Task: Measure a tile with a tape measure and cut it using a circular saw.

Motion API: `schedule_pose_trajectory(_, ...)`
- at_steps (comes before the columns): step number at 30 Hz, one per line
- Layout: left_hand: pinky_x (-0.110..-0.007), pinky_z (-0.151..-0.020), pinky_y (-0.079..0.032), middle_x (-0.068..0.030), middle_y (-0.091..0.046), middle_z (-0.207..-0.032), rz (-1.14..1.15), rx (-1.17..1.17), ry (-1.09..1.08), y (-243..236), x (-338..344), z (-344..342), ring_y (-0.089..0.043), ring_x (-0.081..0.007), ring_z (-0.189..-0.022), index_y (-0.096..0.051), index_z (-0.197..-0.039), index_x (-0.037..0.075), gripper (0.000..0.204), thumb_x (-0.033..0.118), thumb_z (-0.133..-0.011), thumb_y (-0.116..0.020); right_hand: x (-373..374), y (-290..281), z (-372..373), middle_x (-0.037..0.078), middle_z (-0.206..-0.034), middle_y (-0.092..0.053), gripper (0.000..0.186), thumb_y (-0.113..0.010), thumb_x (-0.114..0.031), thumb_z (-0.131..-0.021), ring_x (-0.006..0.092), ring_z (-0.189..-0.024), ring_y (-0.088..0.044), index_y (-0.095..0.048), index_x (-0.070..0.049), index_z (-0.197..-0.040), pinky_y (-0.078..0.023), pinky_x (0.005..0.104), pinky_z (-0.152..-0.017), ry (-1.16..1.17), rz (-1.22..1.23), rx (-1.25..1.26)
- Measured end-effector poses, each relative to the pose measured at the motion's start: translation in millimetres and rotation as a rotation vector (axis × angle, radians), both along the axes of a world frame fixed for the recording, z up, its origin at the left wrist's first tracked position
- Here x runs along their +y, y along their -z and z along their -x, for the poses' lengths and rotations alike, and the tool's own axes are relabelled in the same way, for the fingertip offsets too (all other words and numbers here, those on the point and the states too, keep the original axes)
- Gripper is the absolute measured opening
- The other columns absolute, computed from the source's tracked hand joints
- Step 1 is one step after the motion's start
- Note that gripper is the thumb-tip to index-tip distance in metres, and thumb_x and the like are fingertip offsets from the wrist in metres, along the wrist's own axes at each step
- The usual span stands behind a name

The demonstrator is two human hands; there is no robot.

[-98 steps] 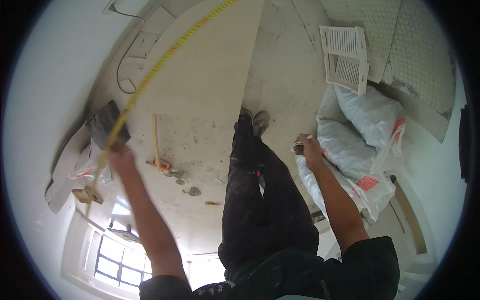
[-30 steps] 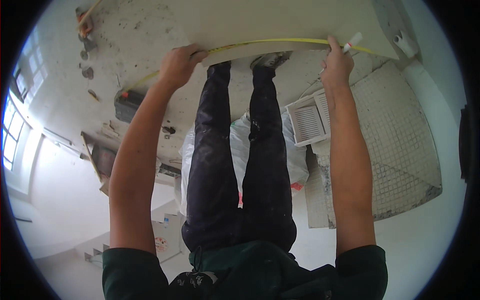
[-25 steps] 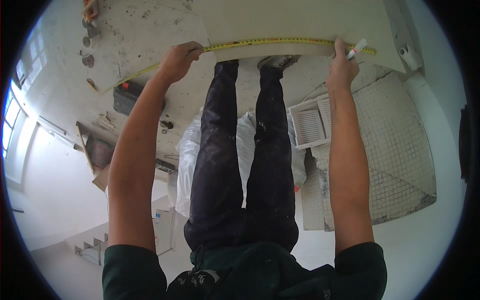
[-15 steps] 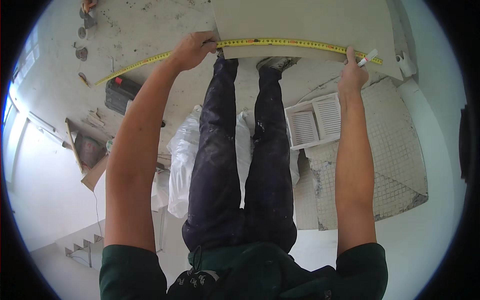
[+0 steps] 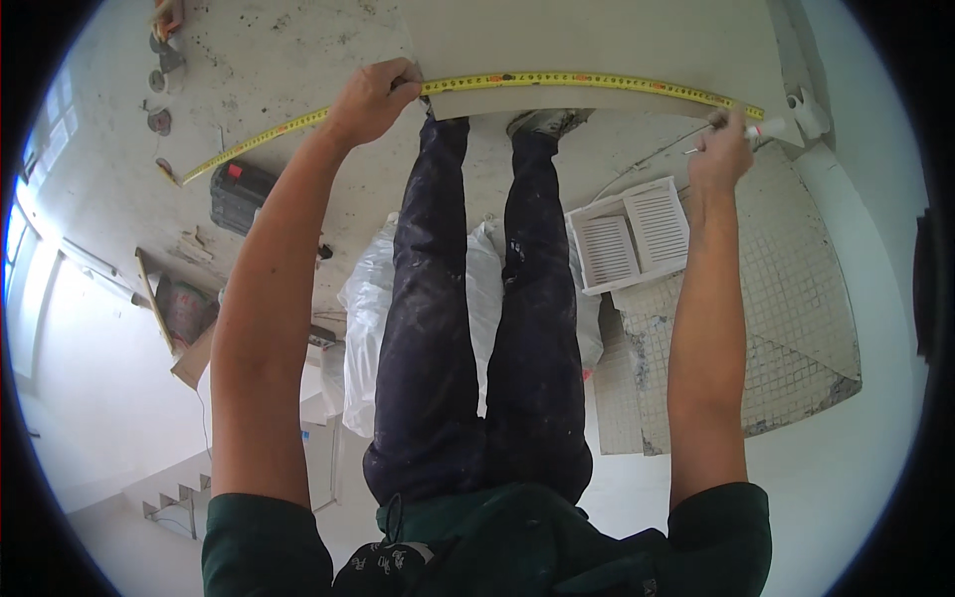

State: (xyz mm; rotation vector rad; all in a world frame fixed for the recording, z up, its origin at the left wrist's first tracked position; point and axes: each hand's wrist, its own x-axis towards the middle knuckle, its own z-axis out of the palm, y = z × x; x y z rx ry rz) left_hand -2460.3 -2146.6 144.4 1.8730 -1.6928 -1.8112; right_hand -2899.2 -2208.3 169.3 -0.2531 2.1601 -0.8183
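Observation:
A yellow tape measure lies stretched across the near part of a large beige tile or board, running beyond its left edge over the floor. My left hand is closed with thumb and fingers pinching the tape by the board's left edge. A white marker pen is held in my right hand, closed around it just below the tape's right end. The pen's thin tip points left, and its body sticks out to the right.
White plastic bags stand around my legs. A white louvred frame lies right of them, beside tiles with a grid pattern. A dark tool case sits left; tape rolls lie farther off. A white wall rises at right.
My right hand has come off the tape and shifted right and slightly nearer, turning the marker so its tip points left. My left hand, still pinching the tape, has moved slightly left.

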Motion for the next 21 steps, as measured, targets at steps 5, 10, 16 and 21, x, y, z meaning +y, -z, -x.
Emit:
schedule_pose_trajectory(5,-0.038,-0.071,-0.049,-0.0161,-0.068,-0.084,0.053,-0.018,-0.022,-7.3,0.0,0.9,-0.065,-0.0289,-0.076,-0.065,-0.097,0.000,0.019,0.016,-0.089,-0.059,-9.2,-21.7,31.7,0.012,-0.088,-0.060,0.045,-0.042,-0.040,-0.099,0.0221,-0.074,-0.056,-0.059,0.001,-0.094,-0.048,0.0365,-0.069,0.179,0.305,-0.158)
schedule_pose_trajectory(10,-0.036,-0.073,-0.049,-0.0152,-0.069,-0.087,-0.020,-0.063,-0.023,-12.9,-1.9,2.2,-0.065,-0.0265,-0.077,-0.065,-0.099,0.000,0.019,0.015,-0.089,-0.060,-9.8,-27.2,71.4,0.014,-0.093,-0.061,0.051,-0.039,-0.041,-0.103,0.0268,-0.087,-0.060,-0.057,0.005,-0.113,-0.050,0.0440,-0.083,0.130,0.338,-0.230)
schedule_pose_trajectory(16,-0.041,-0.069,-0.047,-0.0200,-0.063,-0.082,0.099,-0.091,0.056,-0.4,0.0,7.5,-0.059,-0.0343,-0.073,-0.064,-0.096,0.000,0.026,0.025,-0.091,-0.061,-4.6,-1.7,142.9,0.006,-0.094,-0.064,0.023,-0.052,-0.024,-0.101,0.0180,-0.088,-0.061,-0.063,-0.003,-0.103,-0.048,0.0341,-0.082,-0.085,0.458,-0.155)
schedule_pose_trajectory(21,-0.030,-0.063,-0.041,-0.0066,-0.053,-0.072,-0.012,-0.067,-0.012,-8.8,-1.0,-11.0,-0.047,-0.0124,-0.069,-0.061,-0.095,-0.002,0.015,0.013,-0.092,-0.058,-3.2,3.1,101.9,0.005,-0.087,-0.067,0.019,-0.062,-0.020,-0.093,0.0139,-0.081,-0.063,-0.068,-0.002,-0.095,-0.048,0.0287,-0.075,0.043,0.436,-0.062)
